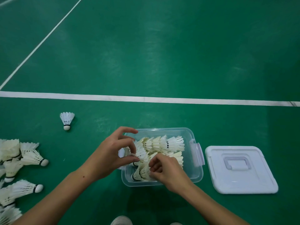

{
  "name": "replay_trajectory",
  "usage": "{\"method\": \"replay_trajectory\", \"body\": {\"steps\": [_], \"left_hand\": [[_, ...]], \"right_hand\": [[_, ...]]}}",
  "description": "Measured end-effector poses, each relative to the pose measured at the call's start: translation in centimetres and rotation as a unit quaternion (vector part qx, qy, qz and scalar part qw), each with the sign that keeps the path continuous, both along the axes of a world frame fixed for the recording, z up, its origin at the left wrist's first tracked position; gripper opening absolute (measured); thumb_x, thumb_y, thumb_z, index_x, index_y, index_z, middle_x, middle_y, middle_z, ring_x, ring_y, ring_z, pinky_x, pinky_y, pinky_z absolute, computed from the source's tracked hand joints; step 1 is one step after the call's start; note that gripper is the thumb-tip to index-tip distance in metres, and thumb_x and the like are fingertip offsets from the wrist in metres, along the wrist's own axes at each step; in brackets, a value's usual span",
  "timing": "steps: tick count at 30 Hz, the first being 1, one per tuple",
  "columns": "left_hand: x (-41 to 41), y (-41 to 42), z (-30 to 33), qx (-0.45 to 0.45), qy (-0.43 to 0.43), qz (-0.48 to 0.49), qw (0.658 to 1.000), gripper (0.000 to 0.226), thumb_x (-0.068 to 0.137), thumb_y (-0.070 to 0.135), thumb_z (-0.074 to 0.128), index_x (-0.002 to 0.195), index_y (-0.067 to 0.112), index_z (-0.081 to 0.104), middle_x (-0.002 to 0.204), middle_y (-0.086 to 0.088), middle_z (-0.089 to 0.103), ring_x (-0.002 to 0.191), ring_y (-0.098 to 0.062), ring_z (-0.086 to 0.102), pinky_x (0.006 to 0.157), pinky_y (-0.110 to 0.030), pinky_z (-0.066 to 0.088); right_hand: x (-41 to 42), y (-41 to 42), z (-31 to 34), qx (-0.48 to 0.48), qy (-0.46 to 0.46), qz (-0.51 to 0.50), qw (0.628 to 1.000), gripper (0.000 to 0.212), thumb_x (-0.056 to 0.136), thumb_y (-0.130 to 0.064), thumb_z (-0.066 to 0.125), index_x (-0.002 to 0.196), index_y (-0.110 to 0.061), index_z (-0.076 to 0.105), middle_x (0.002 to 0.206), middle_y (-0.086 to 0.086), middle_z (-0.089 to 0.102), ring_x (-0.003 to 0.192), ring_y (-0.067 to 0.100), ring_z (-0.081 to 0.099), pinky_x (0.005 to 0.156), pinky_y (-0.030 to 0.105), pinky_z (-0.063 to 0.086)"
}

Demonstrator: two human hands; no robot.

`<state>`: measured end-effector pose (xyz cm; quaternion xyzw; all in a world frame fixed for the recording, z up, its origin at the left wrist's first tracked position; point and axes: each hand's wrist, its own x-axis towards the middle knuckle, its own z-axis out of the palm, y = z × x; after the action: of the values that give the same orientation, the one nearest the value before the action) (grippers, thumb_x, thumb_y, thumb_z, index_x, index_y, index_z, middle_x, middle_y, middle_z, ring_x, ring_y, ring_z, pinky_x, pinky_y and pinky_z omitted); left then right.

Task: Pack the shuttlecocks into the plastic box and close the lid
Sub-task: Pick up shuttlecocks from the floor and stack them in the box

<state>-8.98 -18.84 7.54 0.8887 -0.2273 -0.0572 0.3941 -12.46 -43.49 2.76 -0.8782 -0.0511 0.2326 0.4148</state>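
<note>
Now my left hand [112, 155] pinches a white feathered shuttlecock [140, 153] over the clear plastic box [195, 174]; my right hand [165, 171] grips another shuttlecock [141, 173] inside.

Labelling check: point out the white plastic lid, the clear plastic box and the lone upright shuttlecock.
white plastic lid [240, 181]: head view, flat top panel below the handle recess.
clear plastic box [197, 172]: head view, bare right wall near the rim.
lone upright white feather shuttlecock [67, 119]: head view, feather skirt above the cork.
</note>
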Motion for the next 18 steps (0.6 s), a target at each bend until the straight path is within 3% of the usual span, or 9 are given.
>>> {"method": "replay_trajectory", "body": {"steps": [4, 7, 11, 14, 18], "left_hand": [[-0.1, -0.8, -0.5, 0.007, 0.006, -0.009, 1.0, 0.034, 0.079, 0.045, 0.088, 0.096, 0.038, 0.06, 0.143, 0.023, 0.049, 0.124, -0.006, 0.059, 0.1, -0.037, 0.052], [0.1, -1.7, -0.5, 0.007, 0.006, -0.021, 1.0, 0.042, 0.078, 0.043, 0.089, 0.106, 0.036, 0.059, 0.14, 0.024, 0.051, 0.123, -0.005, 0.057, 0.097, -0.023, 0.049], [1.1, -3.5, 0.3, -0.013, 0.023, -0.031, 0.999, 0.053, 0.076, 0.042, 0.09, 0.116, 0.037, 0.055, 0.138, 0.021, 0.053, 0.12, -0.002, 0.059, 0.094, -0.009, 0.044], [2.3, -5.1, 1.0, -0.027, 0.033, -0.039, 0.998, 0.066, 0.075, 0.04, 0.092, 0.123, 0.045, 0.047, 0.138, 0.022, 0.052, 0.117, -0.002, 0.064, 0.09, -0.019, 0.052], [3.5, -6.7, 1.4, -0.046, 0.038, -0.04, 0.997, 0.075, 0.075, 0.033, 0.094, 0.134, 0.037, 0.047, 0.138, 0.018, 0.054, 0.114, -0.003, 0.067, 0.087, -0.031, 0.057]], "right_hand": [[0.5, -0.5, 0.0, 0.03, 0.029, 0.006, 0.999, 0.034, 0.079, -0.019, 0.091, 0.103, -0.023, 0.067, 0.094, -0.003, 0.075, 0.087, 0.008, 0.072, 0.083, 0.031, 0.063], [1.0, -2.1, 1.2, 0.077, 0.05, -0.002, 0.996, 0.044, 0.073, -0.026, 0.096, 0.108, -0.024, 0.069, 0.1, -0.002, 0.077, 0.093, 0.009, 0.075, 0.088, 0.033, 0.063], [2.1, -4.3, 3.9, 0.113, -0.008, -0.049, 0.992, 0.036, 0.077, -0.017, 0.094, 0.107, -0.021, 0.073, 0.1, -0.004, 0.079, 0.094, 0.008, 0.076, 0.091, 0.034, 0.063], [2.6, -4.9, 5.1, 0.133, -0.078, -0.06, 0.986, 0.035, 0.08, -0.013, 0.09, 0.109, -0.021, 0.074, 0.105, -0.011, 0.078, 0.102, 0.006, 0.074, 0.094, 0.027, 0.06], [2.9, -4.8, 4.8, 0.11, -0.134, -0.006, 0.985, 0.032, 0.084, -0.011, 0.085, 0.113, -0.02, 0.073, 0.109, -0.016, 0.076, 0.107, 0.003, 0.071, 0.098, 0.023, 0.056]]}}
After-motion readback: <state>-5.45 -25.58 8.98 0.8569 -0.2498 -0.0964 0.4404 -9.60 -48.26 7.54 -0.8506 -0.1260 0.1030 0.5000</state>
